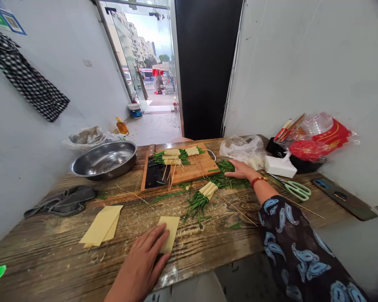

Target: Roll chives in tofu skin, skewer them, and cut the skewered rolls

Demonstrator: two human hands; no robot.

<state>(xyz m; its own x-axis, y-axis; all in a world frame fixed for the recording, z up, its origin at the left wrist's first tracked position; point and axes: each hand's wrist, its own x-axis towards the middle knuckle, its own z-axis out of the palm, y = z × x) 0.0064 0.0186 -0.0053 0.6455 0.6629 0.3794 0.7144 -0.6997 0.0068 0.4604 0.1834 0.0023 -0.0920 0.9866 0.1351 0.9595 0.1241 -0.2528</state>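
My left hand lies on a pale yellow sheet, which looks like tofu skin, its fingers stretched out. My right hand reaches to a heap of cut green chives, fingers and thumb apart at its edge. Between my hands, a bundle of tofu skin rolls with chives sticking out rests on the table. Several more skewered rolls lie on a wooden cutting board. A stack of yellow sheets sits left of my left hand.
A steel basin and a dark grey cloth are on the left. Loose skewers lie about. To the right are green-handled scissors, a tissue pack, a plastic bag and a phone-like object.
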